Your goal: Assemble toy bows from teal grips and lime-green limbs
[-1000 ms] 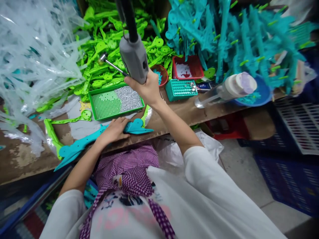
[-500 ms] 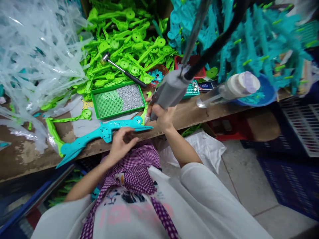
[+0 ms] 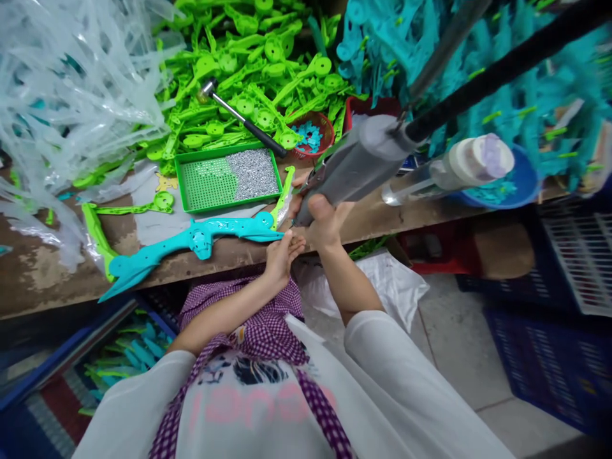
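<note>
In front of the green tray (image 3: pixel 210 182), the turquoise piece (image 3: pixel 201 241) lies lengthwise, perhaps for easy reach. Near the tray's right corner, the left hand (image 3: pixel 281 258) curls loosely; whether it pinches something, I cannot tell. Further right, the right hand (image 3: pixel 327 220) wraps the grey tool (image 3: pixel 354 166), probably for steadiness.

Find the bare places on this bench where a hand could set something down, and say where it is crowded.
Bare bench shows between the right hand and the bottle, and at the picture's left, between the translucent plastic and the front edge. Crowded: behind the green tray, lime-green parts lie heaped; behind the bottle, turquoise parts.
</note>
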Available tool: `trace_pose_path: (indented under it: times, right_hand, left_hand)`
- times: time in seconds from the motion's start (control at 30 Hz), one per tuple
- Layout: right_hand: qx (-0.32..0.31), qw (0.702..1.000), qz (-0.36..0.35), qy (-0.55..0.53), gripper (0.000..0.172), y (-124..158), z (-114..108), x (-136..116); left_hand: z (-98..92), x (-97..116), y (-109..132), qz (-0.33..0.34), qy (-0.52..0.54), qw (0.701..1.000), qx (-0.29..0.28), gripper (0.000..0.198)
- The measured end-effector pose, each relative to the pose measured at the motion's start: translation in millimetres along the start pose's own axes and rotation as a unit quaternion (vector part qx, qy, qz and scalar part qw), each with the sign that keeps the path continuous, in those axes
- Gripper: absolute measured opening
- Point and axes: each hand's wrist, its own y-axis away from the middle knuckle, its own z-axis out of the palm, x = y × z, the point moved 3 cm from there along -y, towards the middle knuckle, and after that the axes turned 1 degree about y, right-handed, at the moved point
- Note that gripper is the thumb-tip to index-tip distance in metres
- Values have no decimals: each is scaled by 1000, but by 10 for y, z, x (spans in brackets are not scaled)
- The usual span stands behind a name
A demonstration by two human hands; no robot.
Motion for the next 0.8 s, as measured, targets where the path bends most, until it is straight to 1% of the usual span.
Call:
trace_pose_path:
  times: [0.07,0.1,0.23,0.3,0.4,0.47,0.57,0.8]
  right_hand:
    - [24,999,-28,-7,53,14,3,13]
    - [24,999,-34,-14,54,20,19,29]
    - [-17,999,-11,-44,55,41,125,161]
    - [-24,999,-2,-43,53,55,157,233]
    - [-18,999,13,-33,52,78,172,308]
    - [-12,999,21,-31,51,91,172,325]
    - [-10,999,13,-43,52,103,175,315]
    - [-35,998,26,-54,59,135,168,322]
  left_hand:
    - [-6,-33,-4,21,-4,1000,1,22]
    - [-6,-47,-9,27,-2,1000,1,23]
    - [-8,-84,-49,41,2,999,5,22]
    - [-20,-103,-72,40,0,999,11,22]
    - [-39,-127,-95,39,7,999,16,24]
    - [-44,-136,-101,40,13,999,16,24]
    - [-41,-139,-103,41,20,999,7,23]
    - [-55,-120,-89,35,14,999,6,18]
